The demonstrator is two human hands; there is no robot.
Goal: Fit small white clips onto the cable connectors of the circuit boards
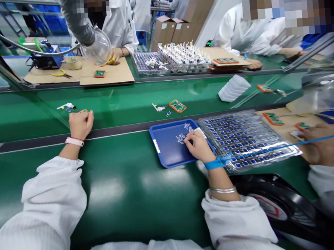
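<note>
Bits (181, 139) lay in the blue tray (169, 151), just left of the right hand (199, 147), its fingers pinched together; the left hand (80, 125) was farther, by a board (84, 110), grip hidden.

Glossy green bench (126, 197), on it a blue tray (169, 151), clear plastic tray (243, 136), brown cardboard (288, 122).

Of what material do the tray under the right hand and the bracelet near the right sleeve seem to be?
Tray: probably moulded plastic, smooth, slightly glossy; uniform blue, rounded rim. Bracelet: apparently polished metal, from its silvery shine.
</note>
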